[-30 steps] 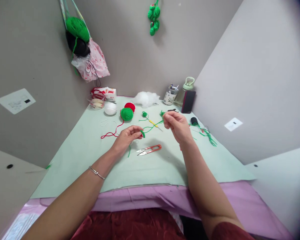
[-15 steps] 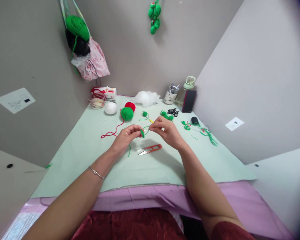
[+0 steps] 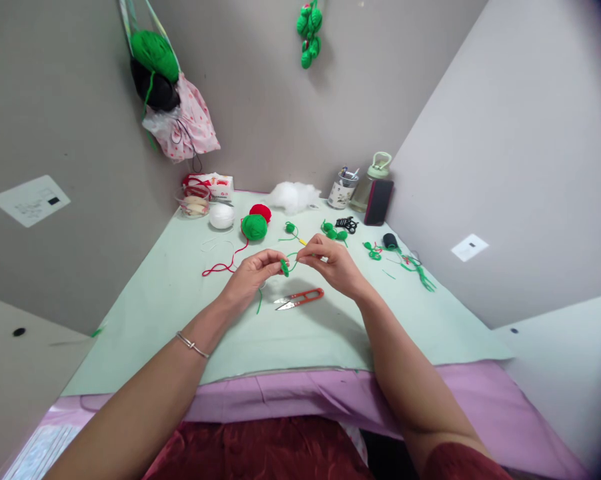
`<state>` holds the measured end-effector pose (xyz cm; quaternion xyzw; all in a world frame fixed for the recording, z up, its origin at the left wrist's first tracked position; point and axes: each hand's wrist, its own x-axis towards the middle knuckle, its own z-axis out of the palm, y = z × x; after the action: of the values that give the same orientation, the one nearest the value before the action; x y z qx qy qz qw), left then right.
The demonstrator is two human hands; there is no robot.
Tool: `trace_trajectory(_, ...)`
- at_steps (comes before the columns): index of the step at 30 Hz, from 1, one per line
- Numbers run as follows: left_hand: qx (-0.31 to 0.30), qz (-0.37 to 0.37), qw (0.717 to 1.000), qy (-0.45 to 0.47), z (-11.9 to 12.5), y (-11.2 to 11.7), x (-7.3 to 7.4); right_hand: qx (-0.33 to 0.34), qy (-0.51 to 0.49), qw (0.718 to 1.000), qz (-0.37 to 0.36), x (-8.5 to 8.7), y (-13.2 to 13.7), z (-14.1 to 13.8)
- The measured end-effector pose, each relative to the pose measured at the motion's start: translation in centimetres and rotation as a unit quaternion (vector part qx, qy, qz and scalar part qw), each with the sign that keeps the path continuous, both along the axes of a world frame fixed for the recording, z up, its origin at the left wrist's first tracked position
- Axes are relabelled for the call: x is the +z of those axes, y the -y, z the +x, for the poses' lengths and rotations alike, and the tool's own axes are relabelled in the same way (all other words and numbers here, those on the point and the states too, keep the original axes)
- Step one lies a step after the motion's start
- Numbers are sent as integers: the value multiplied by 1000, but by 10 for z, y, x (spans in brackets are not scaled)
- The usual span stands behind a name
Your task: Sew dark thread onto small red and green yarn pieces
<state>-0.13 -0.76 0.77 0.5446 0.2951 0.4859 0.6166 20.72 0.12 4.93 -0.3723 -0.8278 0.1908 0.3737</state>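
Pinched in the fingertips of my left hand (image 3: 257, 272) is a small green crocheted piece (image 3: 285, 268). My right hand (image 3: 326, 261) has thumb and forefinger pressed together close beside it, on what looks like a thin needle, mostly hidden by the fingers. A loop of green yarn (image 3: 293, 266) runs between the two hands. Below them lie orange-handled thread snips (image 3: 300, 299) with the blades pointing left. Just behind my right hand, a yellow-handled tool (image 3: 303, 243) rests near a small green ball (image 3: 290, 228), partly hidden.
Green (image 3: 255, 227), red (image 3: 261, 213) and white (image 3: 221, 216) yarn balls stand at the back left. White stuffing (image 3: 294, 197), a pen cup (image 3: 343, 190), a bottle (image 3: 363, 193) and a phone (image 3: 379, 203) line the back. Green crocheted bits (image 3: 334, 231) and yarn scraps (image 3: 420, 273) lie to the right.
My right hand has shifted slightly left toward the green piece, and the thin needle between the hands shows less. The green piece has turned a little in my left hand.
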Motion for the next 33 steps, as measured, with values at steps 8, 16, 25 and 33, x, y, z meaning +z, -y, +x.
trace_trajectory(8,-4,-4,1000,-1,1,0,-3,24,-23,999,-30,-4,2,-6)
trace_trajectory(16,4,-12,1000,4,1,2,2,8,-30,999,-24,-5,2,-8)
trace_trajectory(25,-1,-21,999,25,1,2,3,20,-19,999,-26,-4,-1,-2)
trace_trajectory(33,1,-23,999,33,-1,0,0,19,-9,999,-32,-2,0,2)
